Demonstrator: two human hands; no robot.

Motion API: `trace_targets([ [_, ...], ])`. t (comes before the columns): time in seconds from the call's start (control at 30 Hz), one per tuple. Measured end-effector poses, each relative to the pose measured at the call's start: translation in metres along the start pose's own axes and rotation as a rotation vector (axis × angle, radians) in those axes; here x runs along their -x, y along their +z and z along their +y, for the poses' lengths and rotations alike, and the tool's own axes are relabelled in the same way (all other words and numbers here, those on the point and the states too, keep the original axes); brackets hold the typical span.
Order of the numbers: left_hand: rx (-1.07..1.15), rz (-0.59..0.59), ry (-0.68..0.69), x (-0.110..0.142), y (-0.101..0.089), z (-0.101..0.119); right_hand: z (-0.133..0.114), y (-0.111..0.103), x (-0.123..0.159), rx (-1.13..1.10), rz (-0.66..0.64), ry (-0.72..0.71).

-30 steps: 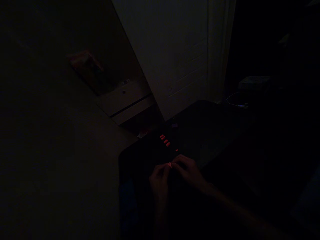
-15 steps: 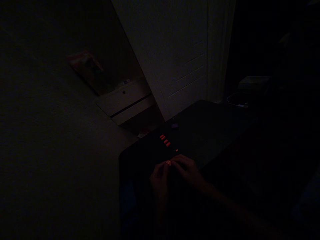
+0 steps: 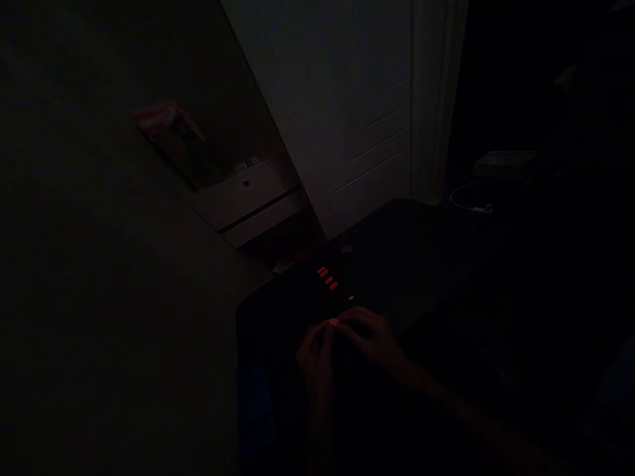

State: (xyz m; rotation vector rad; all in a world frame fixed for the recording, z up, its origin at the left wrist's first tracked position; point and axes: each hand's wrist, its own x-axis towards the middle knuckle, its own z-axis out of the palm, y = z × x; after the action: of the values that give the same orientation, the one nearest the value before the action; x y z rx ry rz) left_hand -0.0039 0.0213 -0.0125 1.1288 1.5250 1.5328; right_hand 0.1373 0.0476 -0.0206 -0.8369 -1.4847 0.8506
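Observation:
The scene is very dark. My left hand [image 3: 316, 347] and my right hand [image 3: 370, 334] meet fingertip to fingertip over the near part of a dark table [image 3: 417, 244]. Both hands are closed in a pinch on a small reddish-orange piece [image 3: 334, 322]; its exact kind is too dim to make out. Just beyond my right fingers lies one tiny reddish-orange piece [image 3: 351, 298]. Farther off, several short reddish-orange pieces [image 3: 329, 280] lie in a slanting row on the table.
A small purplish object [image 3: 346, 249] lies near the table's far edge. Behind the table stand a pale door [image 3: 347, 119] and a drawer unit [image 3: 253, 198]. To the right are a white cable [image 3: 461, 192] and a box-like object [image 3: 503, 162]. Something blue [image 3: 255, 403] shows at the lower left.
Both hands stay almost in place, with only a slight shift of the fingers around the small piece. The pieces on the table have not moved.

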Motion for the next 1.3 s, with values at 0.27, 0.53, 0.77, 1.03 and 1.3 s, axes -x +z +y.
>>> trace_targets([
  [0.27, 0.043, -0.005, -0.002, 0.0014, -0.0004, -0.0031, 0.0043, 0.0012, 0.0008, 0.056, 0.013, 0.012],
  [0.53, 0.003, -0.073, 0.019, 0.0014, -0.0020, -0.0039, 0.0008, -0.0009, 0.0000, 0.033, -0.016, -0.010],
  [0.77, 0.036, -0.078, 0.016, 0.0017, -0.0020, -0.0033, 0.0020, -0.0006, 0.0006, 0.022, -0.018, 0.015],
  [1.03, 0.022, -0.118, 0.029, 0.0036, -0.0016, -0.0017, 0.0068, -0.0005, 0.0026, 0.049, -0.004, 0.014],
  [1.3, 0.069, -0.072, -0.038, 0.0045, 0.0022, 0.0047, 0.0032, -0.0014, 0.0021, 0.026, -0.027, -0.017],
])
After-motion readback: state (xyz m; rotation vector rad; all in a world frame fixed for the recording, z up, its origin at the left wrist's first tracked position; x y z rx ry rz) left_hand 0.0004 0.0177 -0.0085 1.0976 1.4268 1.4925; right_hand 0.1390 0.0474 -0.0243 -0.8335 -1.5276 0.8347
